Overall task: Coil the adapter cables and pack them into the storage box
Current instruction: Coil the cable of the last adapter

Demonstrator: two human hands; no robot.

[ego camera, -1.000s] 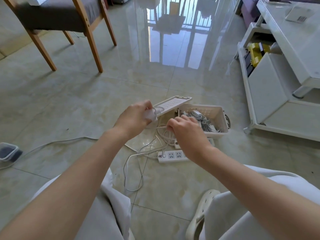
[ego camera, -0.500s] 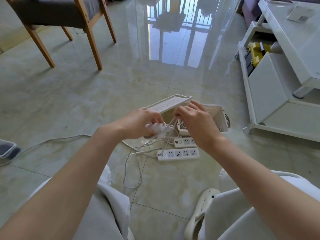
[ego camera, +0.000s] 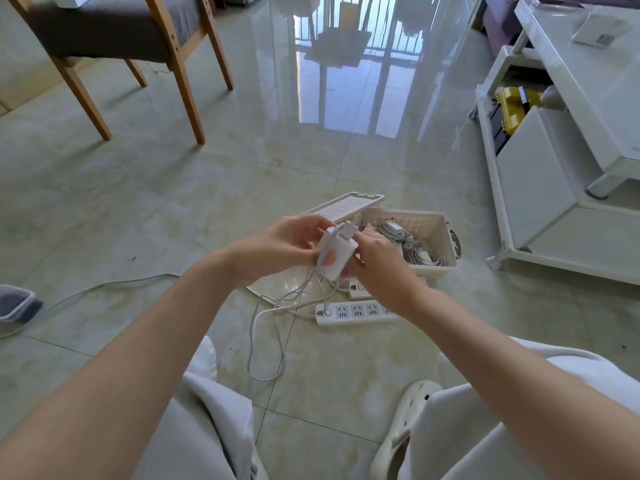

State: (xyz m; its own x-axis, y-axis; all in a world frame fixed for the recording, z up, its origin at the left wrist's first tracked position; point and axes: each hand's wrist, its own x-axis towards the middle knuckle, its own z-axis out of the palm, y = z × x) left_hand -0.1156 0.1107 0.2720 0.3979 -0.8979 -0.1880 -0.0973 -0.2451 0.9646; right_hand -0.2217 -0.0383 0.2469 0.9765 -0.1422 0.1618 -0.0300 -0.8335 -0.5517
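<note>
A white power adapter (ego camera: 337, 252) is held up between both hands above the floor. My left hand (ego camera: 284, 249) grips its left side with the thumb across the front. My right hand (ego camera: 379, 261) holds its right side, fingers curled behind it. Its thin white cable (ego camera: 263, 327) hangs down and loops on the tiles. Just beyond the hands sits the white storage box (ego camera: 434, 237) with several coiled cables and adapters (ego camera: 405, 240) inside. Its lid (ego camera: 346, 206) leans against the box's left end.
Two white power strips (ego camera: 356, 311) lie on the floor under my right hand. A wooden chair (ego camera: 145, 46) stands at the far left, a white low cabinet (ego camera: 554, 150) at the right. A small dark container (ego camera: 17, 303) sits at the left edge. My knees and a white clog (ego camera: 408, 414) fill the bottom.
My right hand came out of the box and met the left hand. The adapter has been raised and turned upright between both hands, with its cable trailing below.
</note>
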